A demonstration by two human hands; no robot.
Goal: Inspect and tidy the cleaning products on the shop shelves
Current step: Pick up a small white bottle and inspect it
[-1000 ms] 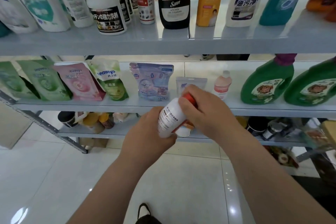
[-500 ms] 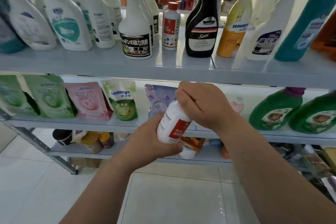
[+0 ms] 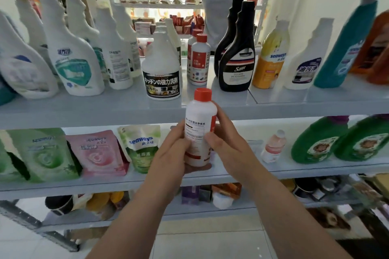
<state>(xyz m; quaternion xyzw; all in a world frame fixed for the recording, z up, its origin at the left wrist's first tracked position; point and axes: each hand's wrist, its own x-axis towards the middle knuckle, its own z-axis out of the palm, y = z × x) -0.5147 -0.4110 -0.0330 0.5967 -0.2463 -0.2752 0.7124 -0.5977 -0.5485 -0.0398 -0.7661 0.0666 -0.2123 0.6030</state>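
I hold a small white bottle with a red cap (image 3: 200, 126) upright in front of the shelves, its printed back label facing me. My left hand (image 3: 171, 153) grips its lower left side and cups its base. My right hand (image 3: 226, 143) grips its right side, thumb on the label. Two matching red-capped stain-remover bottles (image 3: 199, 59) stand on the upper shelf (image 3: 105, 109) straight behind it, between a white kitchen-cleaner bottle (image 3: 161, 69) and a black Sam bottle (image 3: 236, 63).
White spray bottles (image 3: 73, 59) fill the upper shelf's left; yellow, white, teal and orange bottles its right. The middle shelf (image 3: 231, 170) carries refill pouches (image 3: 96, 153), a small pink bottle (image 3: 273, 147) and green jugs (image 3: 320, 141). A person in white (image 3: 219, 2) stands behind the rack.
The bottle has risen from the middle shelf's level and been turned upright. My right hand has left the cap and now grips the bottle's side. The view has tilted up.
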